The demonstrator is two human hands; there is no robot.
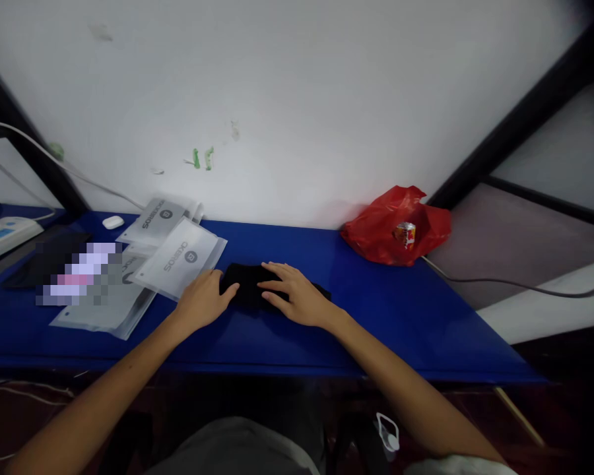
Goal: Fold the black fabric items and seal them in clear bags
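Note:
A folded piece of black cloth (249, 285) lies on the blue table, close to its front edge. Its exact kind cannot be made out. At the cloth's left end rests my left hand (205, 301), thumb on the fabric and apart from the fingers, some of which are hidden. My right hand (297, 295) lies over the right part of the cloth with its fingers spread, pressing flat on it. A strip of the black fabric sticks out beyond that hand on the right. Just left of my left hand is a frosted plastic pouch (181, 257) with printed lettering.
More frosted pouches (153, 224) lie at the left, by a white earbud case (113, 222) and a pixelated phone-like object (82, 274). A power strip (10, 237) sits far left. A red plastic bag (396, 227) stands against the wall at right, near a cable (505, 285).

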